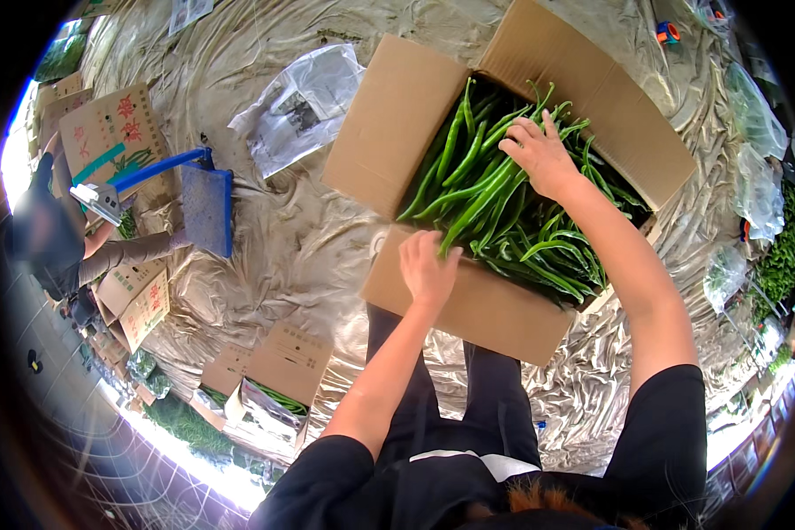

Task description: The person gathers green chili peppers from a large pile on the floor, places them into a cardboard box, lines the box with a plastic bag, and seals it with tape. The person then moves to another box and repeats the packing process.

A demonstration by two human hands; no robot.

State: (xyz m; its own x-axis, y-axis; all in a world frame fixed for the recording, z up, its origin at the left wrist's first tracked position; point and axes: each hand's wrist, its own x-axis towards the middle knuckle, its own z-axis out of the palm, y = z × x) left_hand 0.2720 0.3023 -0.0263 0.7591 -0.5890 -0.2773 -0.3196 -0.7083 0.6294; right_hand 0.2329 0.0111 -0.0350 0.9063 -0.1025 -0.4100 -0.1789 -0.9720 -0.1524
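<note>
Long green chili peppers fill an uncovered cardboard box in front of me, its flaps folded outward. My right hand lies over the top of the heap, palm down, touching a bunch of peppers. What its palm and thumb hold is hidden. My left hand is over the near flap by the box's near left corner. Its thumb and fingers are apart, slightly blurred, with a pepper tip between them. Most of the peppers under my right hand point toward the left hand.
Crumpled plastic sheeting covers the ground. A printed plastic bag lies left of the box. Farther left, a person is beside a blue platform scale. Another box of peppers stands lower left. An orange-and-blue tape dispenser lies upper right.
</note>
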